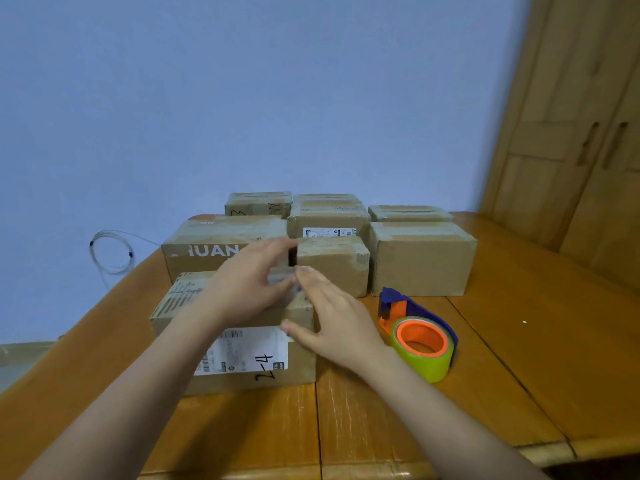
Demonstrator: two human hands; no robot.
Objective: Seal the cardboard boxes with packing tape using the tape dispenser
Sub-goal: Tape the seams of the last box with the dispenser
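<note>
Hands are laid flat, fingers straight, on the nearest cardboard box (242, 355): left hand (249, 282) on its top, right hand (332, 320) at its right edge. Tape dispenser (420, 336) is seen unheld on the table (519, 358), just beside the right hand.

On the table (502, 358) the nearest box (242, 355) sits before us, with both our hands on its top: left hand (249, 282) to the left, right hand (332, 317) to the right. The tape dispenser (420, 337) lies just right of this box. Behind them stand more boxes (420, 258) in rows toward the wall (242, 98). A cabinet (581, 140) stands far right.
</note>
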